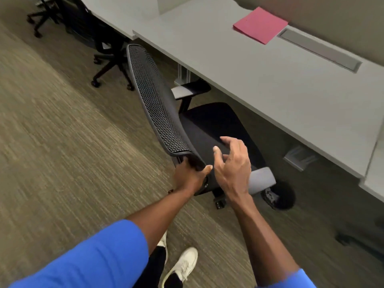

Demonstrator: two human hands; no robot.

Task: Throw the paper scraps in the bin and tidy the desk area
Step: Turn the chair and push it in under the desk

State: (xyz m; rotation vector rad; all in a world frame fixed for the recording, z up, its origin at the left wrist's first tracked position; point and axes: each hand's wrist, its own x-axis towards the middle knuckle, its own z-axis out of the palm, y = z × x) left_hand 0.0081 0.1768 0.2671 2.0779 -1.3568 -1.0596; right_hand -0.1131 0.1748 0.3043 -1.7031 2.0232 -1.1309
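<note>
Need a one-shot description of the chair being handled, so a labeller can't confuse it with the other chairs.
Start at the long grey desk bearing a pink folder. The chair is the black mesh-backed one directly in front of it, seat toward the desk. Unlike the chairs further back, the left hand grips its backrest corner, and the right hand hovers open beside it.

One view only is given, from head height, tilted steeply down and forward. The office chair [187, 129] is seen close below, the counter [259, 80] running up the right, carpet [62, 132] filling the left.
</note>
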